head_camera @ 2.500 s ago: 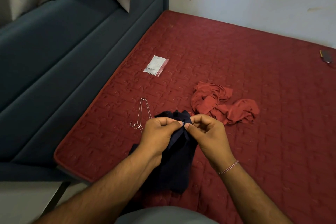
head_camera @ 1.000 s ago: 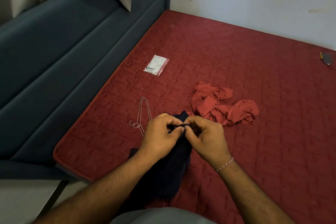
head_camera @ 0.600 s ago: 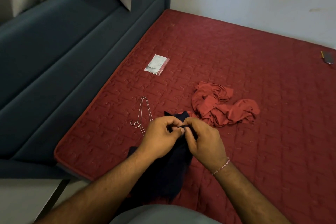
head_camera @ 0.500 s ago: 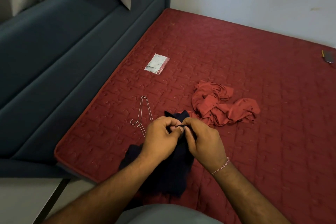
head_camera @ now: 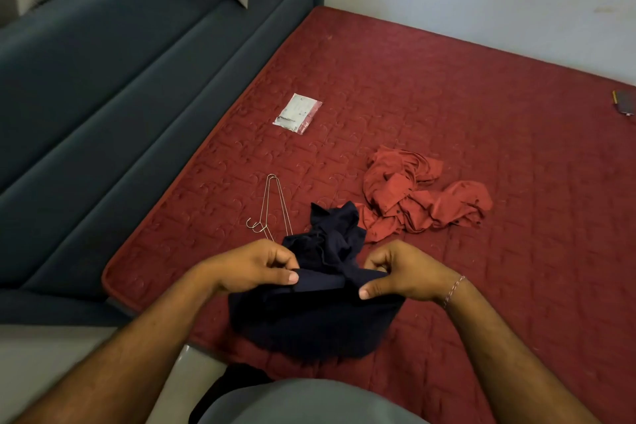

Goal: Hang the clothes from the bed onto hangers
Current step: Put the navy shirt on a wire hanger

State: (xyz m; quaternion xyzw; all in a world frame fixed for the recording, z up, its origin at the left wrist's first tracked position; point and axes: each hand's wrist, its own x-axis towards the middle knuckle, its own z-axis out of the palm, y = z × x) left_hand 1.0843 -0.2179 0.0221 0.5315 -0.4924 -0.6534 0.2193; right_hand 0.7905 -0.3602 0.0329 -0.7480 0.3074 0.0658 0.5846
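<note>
You are holding the dark navy garment [head_camera: 320,313] over the near edge of the bed [head_camera: 481,134], one hand at each end of a folded edge. Your left hand [head_camera: 253,267] is pinching that edge with thumb and curled fingers [head_camera: 278,256] clamped on the cloth, and your right hand [head_camera: 402,272] is gripping the other end the same way, fingers closed on the fabric. The edge is running straight between your two hands, while the rest of the garment is hanging below them and bunching up behind them on the mattress. The wire hangers [head_camera: 272,210] are lying on the bed just beyond your left hand, apart from it. The crumpled red garment [head_camera: 420,200] is lying just past the navy one, to the right. A small plastic packet [head_camera: 297,113] is lying farther back, near the blue headboard [head_camera: 103,96].
</note>
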